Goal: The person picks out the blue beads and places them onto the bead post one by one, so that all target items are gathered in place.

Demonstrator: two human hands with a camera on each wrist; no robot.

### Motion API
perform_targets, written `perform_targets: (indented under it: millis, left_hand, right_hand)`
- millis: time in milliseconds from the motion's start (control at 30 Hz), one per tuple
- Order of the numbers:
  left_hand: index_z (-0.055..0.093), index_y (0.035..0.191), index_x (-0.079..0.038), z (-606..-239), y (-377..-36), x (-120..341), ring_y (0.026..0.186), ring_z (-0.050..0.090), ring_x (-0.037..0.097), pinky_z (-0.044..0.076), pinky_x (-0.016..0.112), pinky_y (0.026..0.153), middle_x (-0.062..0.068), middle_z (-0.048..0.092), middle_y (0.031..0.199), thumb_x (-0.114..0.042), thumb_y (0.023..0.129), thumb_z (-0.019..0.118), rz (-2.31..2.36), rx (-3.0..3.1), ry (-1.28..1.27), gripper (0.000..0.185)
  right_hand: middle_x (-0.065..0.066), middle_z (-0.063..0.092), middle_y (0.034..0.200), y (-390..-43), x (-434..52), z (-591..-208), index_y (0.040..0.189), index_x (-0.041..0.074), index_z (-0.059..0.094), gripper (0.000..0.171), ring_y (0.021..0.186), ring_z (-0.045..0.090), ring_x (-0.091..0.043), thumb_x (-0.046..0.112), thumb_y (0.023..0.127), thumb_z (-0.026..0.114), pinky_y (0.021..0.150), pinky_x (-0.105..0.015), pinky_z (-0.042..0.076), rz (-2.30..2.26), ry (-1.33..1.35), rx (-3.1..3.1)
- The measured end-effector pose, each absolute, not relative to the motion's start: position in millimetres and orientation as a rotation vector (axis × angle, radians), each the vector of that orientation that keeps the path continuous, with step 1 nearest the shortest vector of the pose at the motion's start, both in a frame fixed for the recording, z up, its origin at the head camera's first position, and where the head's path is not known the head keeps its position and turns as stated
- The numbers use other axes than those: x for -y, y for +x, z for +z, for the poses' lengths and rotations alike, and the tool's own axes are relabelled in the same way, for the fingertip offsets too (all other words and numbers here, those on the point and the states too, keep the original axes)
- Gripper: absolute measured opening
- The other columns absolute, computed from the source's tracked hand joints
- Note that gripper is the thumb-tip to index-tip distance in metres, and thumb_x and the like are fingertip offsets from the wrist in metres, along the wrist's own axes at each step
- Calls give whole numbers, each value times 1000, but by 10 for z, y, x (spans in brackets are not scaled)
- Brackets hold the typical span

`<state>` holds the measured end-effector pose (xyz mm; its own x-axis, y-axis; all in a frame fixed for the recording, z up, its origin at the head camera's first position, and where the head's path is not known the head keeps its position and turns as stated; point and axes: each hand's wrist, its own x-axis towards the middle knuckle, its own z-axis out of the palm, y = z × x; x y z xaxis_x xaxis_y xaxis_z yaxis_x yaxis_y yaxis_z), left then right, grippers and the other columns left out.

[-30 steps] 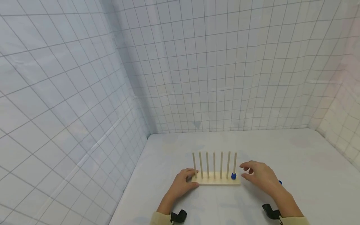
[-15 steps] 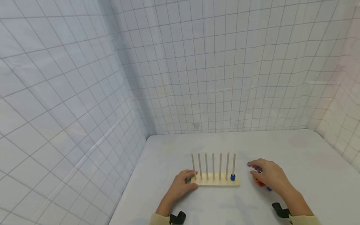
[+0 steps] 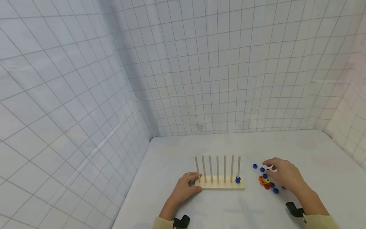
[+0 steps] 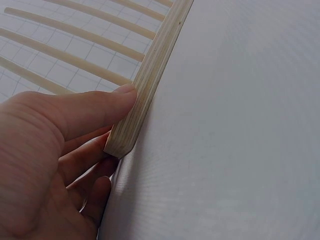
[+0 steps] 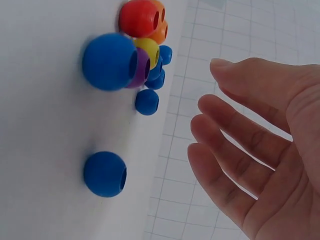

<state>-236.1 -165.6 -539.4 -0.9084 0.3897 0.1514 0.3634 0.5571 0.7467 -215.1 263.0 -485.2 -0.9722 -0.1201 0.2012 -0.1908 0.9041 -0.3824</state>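
Observation:
A wooden peg board (image 3: pixel 223 186) with a row of upright pegs stands on the table. My left hand (image 3: pixel 184 187) grips its left end, the thumb (image 4: pixel 117 102) along the front edge and the other fingers around the end. Threaded on the rightmost peg is a blue bead (image 3: pixel 238 180). My right hand (image 3: pixel 286 173) hovers over loose round beads to the right, fingers apart and loosely bent, holding nothing. Among them are a red bead (image 5: pixel 139 19), a yellow bead (image 5: pixel 147 49), a purple bead (image 5: pixel 141 70), orange beads (image 5: pixel 161 32) and several blue beads, one large in view (image 5: pixel 107 62).
A white cloth covers the table (image 3: pixel 223 210). Grid-patterned white curtains hang behind (image 3: pixel 211 79) and at the left side (image 3: pixel 71 111). One blue bead (image 5: pixel 105 174) lies apart from the cluster, below my right hand.
My right hand has moved right, away from the peg board and over the loose beads, uncovering more of them. The left hand stays on the board's left end.

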Motion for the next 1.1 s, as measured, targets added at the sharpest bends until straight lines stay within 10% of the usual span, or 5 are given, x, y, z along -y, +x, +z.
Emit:
perform_targets:
  millis: [1100]
  left_hand:
    - [67,135,-17,-5401,-2360,1655,135,47,27,39,50,109,-1,59,138,-38,86,80,1300,-2738,642,55]
  right_hand:
    - [-12,64,106,-2226,-2840,-5086,124,5,69,41,85,58,-26,18,85,76,70,-48,51,712,157,3049]
